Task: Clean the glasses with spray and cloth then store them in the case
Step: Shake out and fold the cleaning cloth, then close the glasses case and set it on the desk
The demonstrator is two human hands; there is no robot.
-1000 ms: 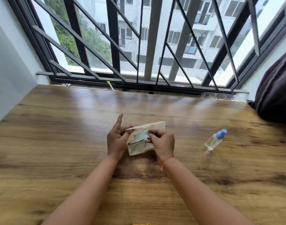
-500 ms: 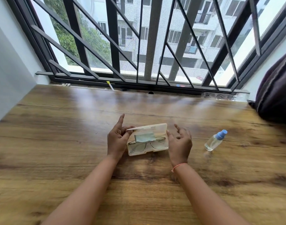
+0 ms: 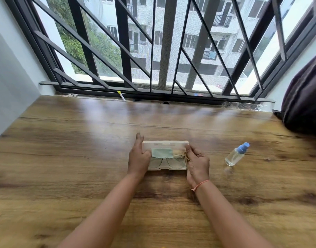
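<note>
The glasses [image 3: 167, 161] are lying folded in the open case [image 3: 165, 144], near the middle of the table [image 3: 82, 149], with the cloth [image 3: 162, 153] sitting over their left lens. So cleaning is looking finished and the storing step is under way; only the closing is not yet done.

The left hand [image 3: 138, 158] is holding the case's left end, fingers straight behind the raised lid and thumb in front of it by the cloth. The right hand [image 3: 197, 162] is gripping the right end, thumb up at the lid's corner, fingers curled at the side.

The next move is probably calling for both hands to be bringing the lid down evenly toward the near edge, keeping the cloth and the frame's arms clear of the rim.

Counting: one pair of glasses, one cloth, one case, one spray bottle [image 3: 236, 155] lying to the right, apart from the case, and two hands.
</note>
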